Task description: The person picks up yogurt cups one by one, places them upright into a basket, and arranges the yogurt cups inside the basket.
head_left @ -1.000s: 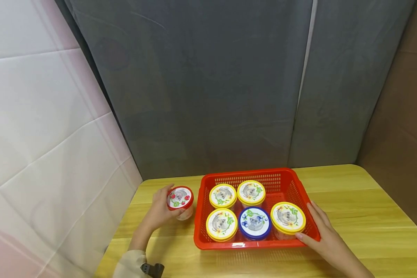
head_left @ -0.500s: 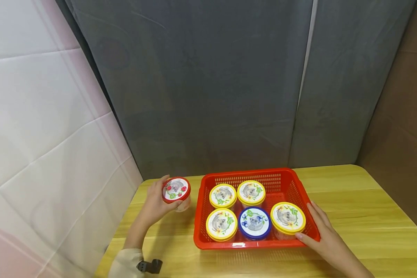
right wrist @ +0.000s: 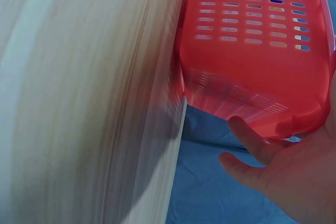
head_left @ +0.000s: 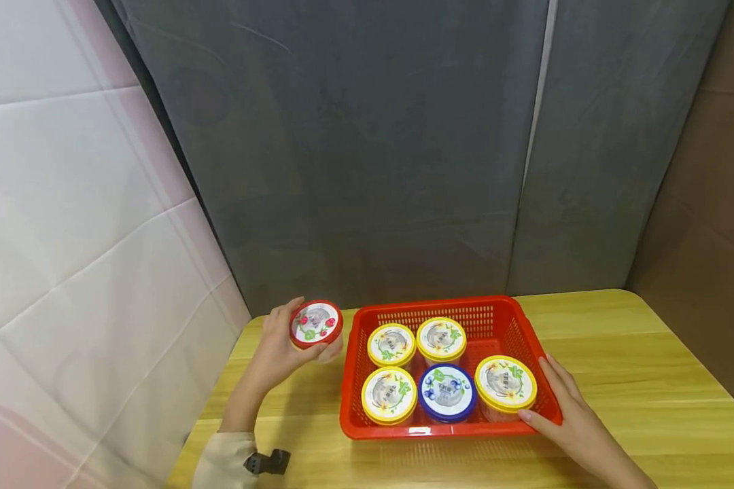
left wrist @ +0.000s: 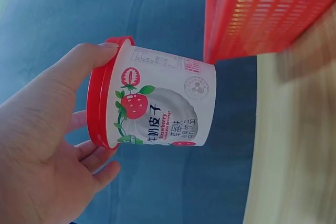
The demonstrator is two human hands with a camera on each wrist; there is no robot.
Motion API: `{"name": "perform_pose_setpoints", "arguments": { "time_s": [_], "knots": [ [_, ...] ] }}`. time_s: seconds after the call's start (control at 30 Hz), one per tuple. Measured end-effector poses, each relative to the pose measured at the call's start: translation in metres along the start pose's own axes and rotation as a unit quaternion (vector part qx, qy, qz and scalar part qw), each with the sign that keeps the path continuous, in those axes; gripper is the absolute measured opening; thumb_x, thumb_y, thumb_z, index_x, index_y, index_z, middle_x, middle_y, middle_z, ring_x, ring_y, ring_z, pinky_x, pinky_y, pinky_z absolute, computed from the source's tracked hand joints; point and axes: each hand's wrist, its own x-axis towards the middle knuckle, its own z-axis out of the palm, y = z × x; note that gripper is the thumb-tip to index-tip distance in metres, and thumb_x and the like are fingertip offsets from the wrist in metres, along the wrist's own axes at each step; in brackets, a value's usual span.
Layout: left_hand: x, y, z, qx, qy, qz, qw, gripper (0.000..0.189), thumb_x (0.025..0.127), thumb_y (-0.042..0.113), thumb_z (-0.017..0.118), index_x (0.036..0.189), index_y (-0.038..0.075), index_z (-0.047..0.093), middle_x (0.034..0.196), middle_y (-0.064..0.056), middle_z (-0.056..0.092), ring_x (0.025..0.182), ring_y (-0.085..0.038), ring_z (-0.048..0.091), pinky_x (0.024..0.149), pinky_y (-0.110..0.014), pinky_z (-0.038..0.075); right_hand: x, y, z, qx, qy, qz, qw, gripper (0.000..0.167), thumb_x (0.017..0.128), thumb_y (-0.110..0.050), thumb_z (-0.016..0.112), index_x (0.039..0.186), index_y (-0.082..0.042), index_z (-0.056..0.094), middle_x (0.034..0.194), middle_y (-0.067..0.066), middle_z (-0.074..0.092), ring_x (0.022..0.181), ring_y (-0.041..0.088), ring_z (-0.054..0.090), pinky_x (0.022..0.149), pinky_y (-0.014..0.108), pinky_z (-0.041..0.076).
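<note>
My left hand [head_left: 279, 346] grips a strawberry milk drink cup [left wrist: 157, 98] round its red lid, thumb on one side and fingers on the other. In the left wrist view the cup hangs above the table, its base close to the red plastic basket [head_left: 416, 431]. At the basket's right front corner, my right hand [head_left: 571, 414] holds the rim, with the thumb over the edge and the fingers along the outside. Inside the basket stand several yellow-lidded cups [head_left: 506, 382] and one blue-lidded cup [head_left: 448, 392], all upright.
The basket stands on a wooden table [head_left: 642, 380]. Behind the table hangs a dark grey curtain [head_left: 367, 170]. White panelling [head_left: 85, 238] rises on the left and a brown panel [head_left: 703, 224] on the right.
My left hand has raised the strawberry cup off the table and away from me, first slightly left, then back right towards the basket. The right hand and basket look still.
</note>
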Motion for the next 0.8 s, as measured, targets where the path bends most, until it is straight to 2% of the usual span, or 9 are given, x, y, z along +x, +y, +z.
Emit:
{"name": "perform_pose_setpoints", "arguments": {
  "time_s": [0.23,0.63,0.8],
  "knots": [
    [0.009,0.019,0.006,-0.003,-0.010,0.008,0.9999,0.094,0.070,0.029,0.088,0.147,0.008,0.037,0.137,-0.015,0.050,0.120,-0.030,0.041,0.093,-0.051,0.052,0.000,0.000,0.001,0.000,0.003,-0.001,1.0000,0.103,0.086,-0.052,0.071,0.161,-0.016,0.008,0.162,0.024,0.013,0.132,0.055,0.037,0.089,0.070,0.049],
    [0.029,0.060,0.030,-0.047,-0.062,0.011,0.9969,0.097,0.072,0.032,0.087,0.151,0.019,0.032,0.144,-0.008,0.043,0.127,-0.026,0.038,0.093,-0.048,0.057,0.000,-0.001,0.000,0.004,0.008,-0.003,1.0000,0.102,0.086,-0.051,0.071,0.160,-0.015,0.010,0.162,0.024,0.014,0.132,0.056,0.037,0.089,0.070,0.049],
    [0.037,0.078,0.042,-0.057,-0.076,0.018,0.9953,0.097,0.071,0.033,0.087,0.151,0.020,0.033,0.144,-0.006,0.043,0.129,-0.025,0.038,0.092,-0.047,0.058,0.000,-0.001,0.001,0.005,0.007,-0.001,1.0000,0.102,0.086,-0.052,0.071,0.160,-0.016,0.010,0.162,0.024,0.014,0.133,0.056,0.036,0.089,0.070,0.049]
  ]
}}
